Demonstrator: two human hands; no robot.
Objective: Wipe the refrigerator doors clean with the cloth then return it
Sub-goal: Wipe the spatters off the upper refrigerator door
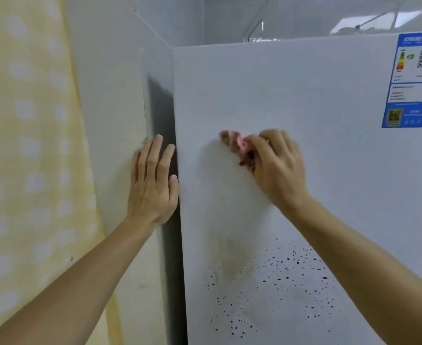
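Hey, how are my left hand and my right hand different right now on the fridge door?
The left hand lies flat with straight fingers, while the right hand is curled. The left hand holds nothing; the right hand grips a pink cloth against the door. The left hand sits at the door's left edge, the right hand further in on its front. Both are bare.

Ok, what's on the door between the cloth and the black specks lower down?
Mostly bare white door, in the head view; a faint brownish smudge sits where the specks begin. The cloth is in the right hand.
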